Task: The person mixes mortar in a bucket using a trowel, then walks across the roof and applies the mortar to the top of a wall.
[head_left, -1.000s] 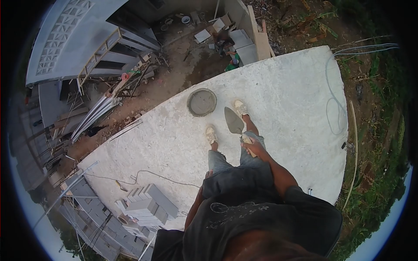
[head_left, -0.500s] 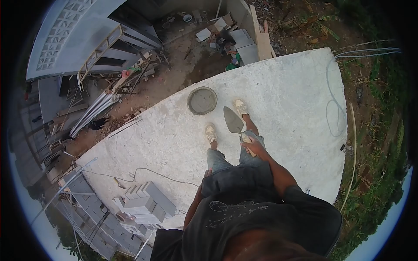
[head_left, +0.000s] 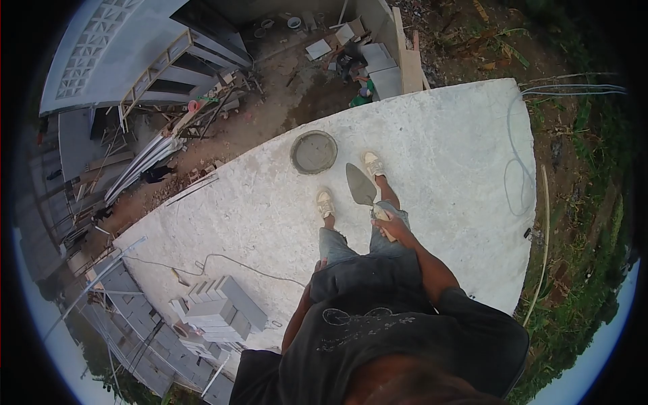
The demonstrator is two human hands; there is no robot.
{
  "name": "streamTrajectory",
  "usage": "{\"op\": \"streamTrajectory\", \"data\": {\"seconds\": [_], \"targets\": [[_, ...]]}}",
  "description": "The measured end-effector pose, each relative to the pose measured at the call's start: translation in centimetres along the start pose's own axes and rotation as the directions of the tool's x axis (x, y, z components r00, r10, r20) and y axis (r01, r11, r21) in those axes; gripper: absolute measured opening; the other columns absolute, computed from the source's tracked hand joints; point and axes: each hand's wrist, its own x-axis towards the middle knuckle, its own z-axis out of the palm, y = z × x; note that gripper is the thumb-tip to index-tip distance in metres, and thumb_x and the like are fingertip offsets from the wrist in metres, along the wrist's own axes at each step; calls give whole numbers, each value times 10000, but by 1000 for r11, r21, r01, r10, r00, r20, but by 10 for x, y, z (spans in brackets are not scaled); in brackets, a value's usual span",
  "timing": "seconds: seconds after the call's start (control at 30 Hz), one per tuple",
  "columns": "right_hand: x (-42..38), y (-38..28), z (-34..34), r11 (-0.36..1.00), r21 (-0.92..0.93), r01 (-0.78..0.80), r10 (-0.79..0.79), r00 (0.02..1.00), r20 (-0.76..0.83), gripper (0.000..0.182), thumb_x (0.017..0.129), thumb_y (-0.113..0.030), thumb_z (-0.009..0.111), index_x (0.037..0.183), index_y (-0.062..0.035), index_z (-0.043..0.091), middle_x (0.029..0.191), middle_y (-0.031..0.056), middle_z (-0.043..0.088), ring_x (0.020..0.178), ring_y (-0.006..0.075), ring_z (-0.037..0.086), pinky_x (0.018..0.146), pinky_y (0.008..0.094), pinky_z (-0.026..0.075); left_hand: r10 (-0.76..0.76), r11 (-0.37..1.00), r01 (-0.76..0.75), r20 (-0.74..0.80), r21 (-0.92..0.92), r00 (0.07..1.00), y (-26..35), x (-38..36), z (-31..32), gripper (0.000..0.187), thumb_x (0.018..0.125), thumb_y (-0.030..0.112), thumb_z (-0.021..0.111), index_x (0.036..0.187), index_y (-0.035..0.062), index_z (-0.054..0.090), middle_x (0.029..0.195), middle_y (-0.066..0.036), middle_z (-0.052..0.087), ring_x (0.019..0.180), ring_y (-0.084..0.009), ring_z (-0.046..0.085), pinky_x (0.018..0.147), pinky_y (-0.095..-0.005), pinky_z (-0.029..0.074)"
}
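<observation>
My right hand [head_left: 395, 226] is wrapped round the wooden handle of a pointed trowel [head_left: 362, 185]. The broad grey blade is held out in front of my right leg, its tip towards a round black basin [head_left: 314, 152]. Grey wet mortar [head_left: 316, 152] lies in that basin, which stands on the pale concrete slab just ahead of my shoes. At my left thigh, beside the hem of the dark shirt, hangs my left hand [head_left: 320, 266]. Only a small part of it shows, and its fingers are mostly hidden.
A stack of grey blocks [head_left: 226, 310] stands behind on the left, with a cable [head_left: 250, 266] running past it. The slab's far edge [head_left: 236, 164] drops to a lower yard with planks, pipes and a crouching person [head_left: 364, 91]. Bluish tubing [head_left: 516, 182] lies at the right edge.
The view has shifted slightly. The trowel stays in my right hand in nearly the same place, and the basin has not moved on the slab.
</observation>
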Motion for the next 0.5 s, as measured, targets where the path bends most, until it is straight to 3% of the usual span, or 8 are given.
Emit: {"op": "streamTrajectory", "data": {"seconds": [0.5], "targets": [[2,-13,3,997,-35,-62,62,998,-10,399,809,-203,759,1137,-56,586,768,-22,574,587,62,523,504,220,461,-20,998,20,10,-63,1000,0,2,7,719,934,574,467,1491,162,274,1459,-130,394,1247,-399,456,934,-558,430]]}}
